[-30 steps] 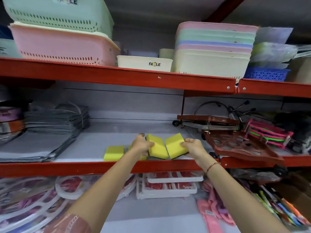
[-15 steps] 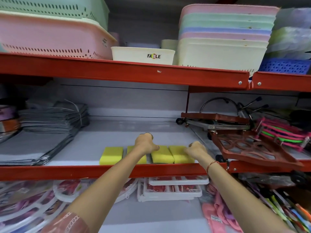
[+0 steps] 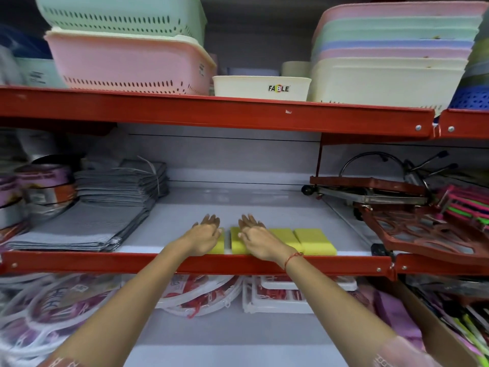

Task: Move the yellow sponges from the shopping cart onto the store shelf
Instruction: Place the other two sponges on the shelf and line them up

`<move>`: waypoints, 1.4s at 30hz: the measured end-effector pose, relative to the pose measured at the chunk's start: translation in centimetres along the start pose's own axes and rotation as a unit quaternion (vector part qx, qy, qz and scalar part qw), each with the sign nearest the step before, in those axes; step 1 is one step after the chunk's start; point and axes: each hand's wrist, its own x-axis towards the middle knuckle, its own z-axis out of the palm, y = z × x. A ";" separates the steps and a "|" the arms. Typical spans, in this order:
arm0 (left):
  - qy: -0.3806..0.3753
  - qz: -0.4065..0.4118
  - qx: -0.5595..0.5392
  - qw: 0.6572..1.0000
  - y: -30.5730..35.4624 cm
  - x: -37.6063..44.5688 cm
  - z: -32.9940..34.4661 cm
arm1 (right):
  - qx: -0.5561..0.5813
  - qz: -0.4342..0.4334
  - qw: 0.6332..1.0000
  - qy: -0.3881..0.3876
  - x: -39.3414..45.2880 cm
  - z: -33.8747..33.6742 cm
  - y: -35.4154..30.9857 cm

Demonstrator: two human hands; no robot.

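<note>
Several yellow sponges lie in a row near the front edge of the middle shelf [image 3: 330, 264]. My left hand [image 3: 205, 235] lies flat over the leftmost sponge [image 3: 220, 245], hiding most of it. My right hand [image 3: 258, 238] rests flat, fingers stretched forward, on the second sponge [image 3: 236, 243]. To their right, a third sponge [image 3: 285, 237] and a fourth sponge [image 3: 315, 241] sit side by side, untouched. Neither hand grips anything. The shopping cart is out of view.
Folded grey cloths [image 3: 105, 207] are stacked on the left of the shelf, beside tins [image 3: 42, 186]. A brown plastic rack [image 3: 423, 231] and metal items crowd the right. Plastic baskets [image 3: 127, 59] fill the shelf above, and packaged goods [image 3: 277, 295] lie below.
A second ago each hand held a tilted sponge. Those two sponges now lie flat in the row, and both hands have shifted left to rest open on the two left sponges.
</note>
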 end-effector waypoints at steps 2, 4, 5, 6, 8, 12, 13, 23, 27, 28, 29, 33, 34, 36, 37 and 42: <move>-0.024 0.005 0.003 1.000 -0.7 -0.3 0.5 | -0.005 0.021 1.000 -0.019 0.0 0.6 -0.3; -0.043 0.006 0.006 0.999 -0.8 -0.4 0.9 | -0.001 0.036 0.999 -0.030 -0.3 1.0 -0.4; -0.050 0.007 0.008 0.999 -0.8 -0.4 1.1 | 0.002 0.041 0.999 -0.030 -0.4 1.1 -0.3; -0.052 0.008 0.008 0.999 -0.6 -0.4 1.3 | 0.002 0.046 0.998 -0.030 -0.6 1.1 -0.3; -0.051 0.011 0.005 0.999 -0.4 -0.5 1.6 | -0.002 0.050 0.998 -0.024 -0.9 1.2 -0.3; -0.039 0.024 0.000 0.999 -0.3 -0.8 1.9 | -0.018 0.031 0.999 -0.018 -1.6 1.1 -0.8; -0.036 0.027 -0.001 0.999 -0.2 -1.0 2.0 | -0.019 0.030 0.999 -0.016 -1.9 1.2 -1.0; -0.012 0.038 -0.011 0.999 0.2 -2.4 2.3 | 0.002 0.067 0.998 0.000 -2.4 1.4 -1.8; -0.018 0.033 -0.010 0.999 0.3 -2.4 2.2 | 0.005 0.075 0.997 0.007 -2.4 1.3 -2.0; -0.021 0.029 -0.007 0.999 0.3 -2.3 2.1 | 0.010 0.079 0.997 0.007 -2.2 1.2 -2.1; -0.024 0.025 -0.004 0.999 0.4 -2.2 2.0 | 0.013 0.084 0.996 0.007 -2.1 1.2 -2.2; -0.026 0.019 0.004 0.999 0.6 -2.2 2.0 | 0.014 0.077 0.997 0.010 -2.0 1.2 -2.3; -0.024 0.019 0.003 1.000 0.6 -2.2 2.0 | 0.014 0.071 0.997 0.012 -2.1 1.2 -2.2; -0.021 0.018 0.004 1.000 0.7 -2.3 2.0 | 0.013 0.065 0.998 0.013 -2.2 1.2 -2.0; -0.022 0.018 0.005 1.000 0.8 -2.3 1.9 | 0.013 0.063 0.998 0.010 -2.2 1.1 -1.9; -0.015 0.020 -0.016 1.000 1.1 -2.1 1.7 | 0.037 0.038 0.998 0.021 -3.0 0.0 -1.5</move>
